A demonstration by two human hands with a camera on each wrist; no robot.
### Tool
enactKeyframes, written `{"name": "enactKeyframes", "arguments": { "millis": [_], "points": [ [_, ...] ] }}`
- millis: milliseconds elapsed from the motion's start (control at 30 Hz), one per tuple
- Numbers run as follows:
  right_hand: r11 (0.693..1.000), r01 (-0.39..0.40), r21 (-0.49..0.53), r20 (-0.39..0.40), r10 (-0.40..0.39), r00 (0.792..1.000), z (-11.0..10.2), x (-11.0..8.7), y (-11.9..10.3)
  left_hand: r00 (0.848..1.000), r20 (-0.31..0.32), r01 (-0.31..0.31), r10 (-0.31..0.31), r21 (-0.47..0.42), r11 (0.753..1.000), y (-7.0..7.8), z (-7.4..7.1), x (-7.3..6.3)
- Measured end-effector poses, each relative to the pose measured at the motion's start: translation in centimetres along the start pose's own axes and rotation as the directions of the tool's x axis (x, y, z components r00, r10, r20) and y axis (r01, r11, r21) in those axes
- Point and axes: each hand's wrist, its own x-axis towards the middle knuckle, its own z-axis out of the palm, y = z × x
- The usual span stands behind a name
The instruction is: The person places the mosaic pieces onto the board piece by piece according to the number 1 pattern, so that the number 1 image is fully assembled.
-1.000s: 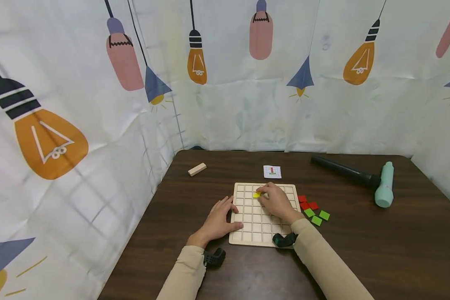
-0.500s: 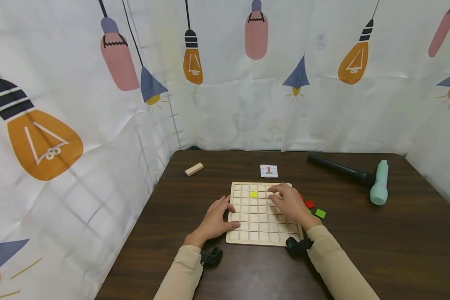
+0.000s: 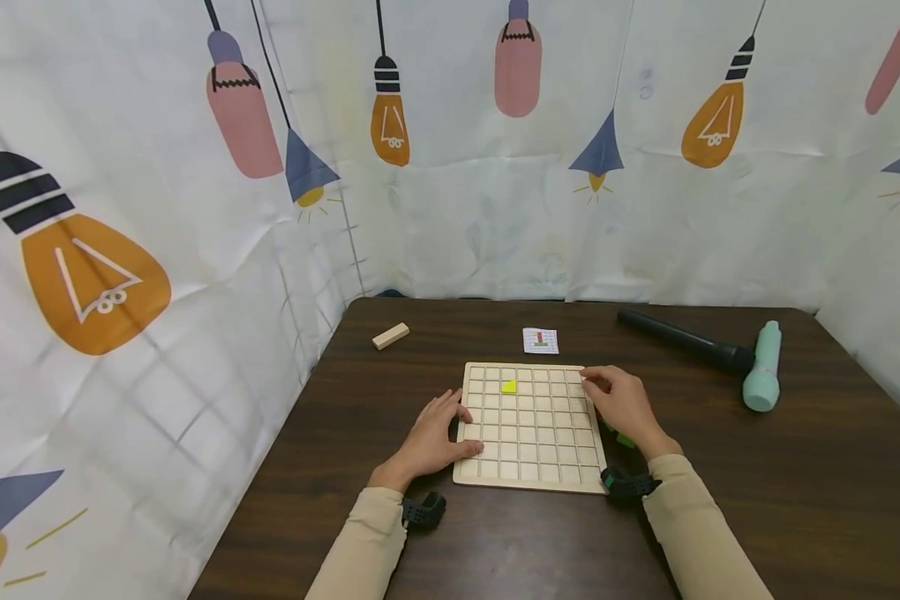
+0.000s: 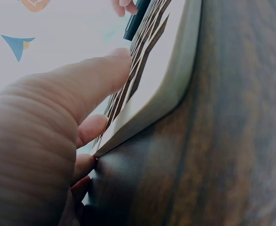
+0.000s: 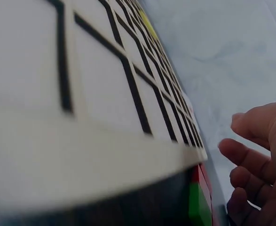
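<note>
A pale wooden board (image 3: 528, 442) with a grid of square cells lies on the table. One yellow tile (image 3: 509, 387) sits in a cell near its far left corner. My left hand (image 3: 435, 437) rests at the board's left edge, thumb (image 4: 100, 77) on top and fingers spread along the side. Over the right edge, near the far corner, is my right hand (image 3: 630, 408), fingers loosely bent with nothing between them. Below it, beside the board, are green tiles (image 3: 625, 441), mostly hidden by the hand; a red tile (image 5: 203, 176) shows in the right wrist view.
Behind the board lies a small card (image 3: 541, 341) printed with a coloured grid pattern. A wooden block (image 3: 391, 336) is at the far left. At the far right lie a long black tube-shaped object (image 3: 682, 340) and a mint-green bottle-shaped object (image 3: 763, 367).
My right hand has let go of the yellow tile, which stays in its cell, and has moved right to the board's right edge over the loose tiles. The left hand has stayed put.
</note>
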Motion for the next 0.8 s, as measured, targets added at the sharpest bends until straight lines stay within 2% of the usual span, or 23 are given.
{"name": "enactKeyframes", "arguments": {
  "millis": [167, 400, 800],
  "points": [
    [0.999, -0.031, -0.020, -0.012, 0.030, 0.999, -1.1, 0.0, 1.3, 1.000, 0.008, 0.003, -0.003, -0.002, 1.000, 0.0, 0.0, 0.0],
    [0.995, -0.089, -0.048, 0.037, 0.091, 0.995, -2.2, 0.0, 2.4, 1.000, 0.007, 0.006, -0.006, -0.014, 1.000, 0.2, -0.2, 0.0],
    [0.994, -0.093, -0.058, 0.037, 0.095, 0.995, -1.8, 0.1, 2.7, 1.000, 0.001, 0.004, -0.004, 0.012, 1.000, 0.2, -0.1, 0.0]
  ]
}}
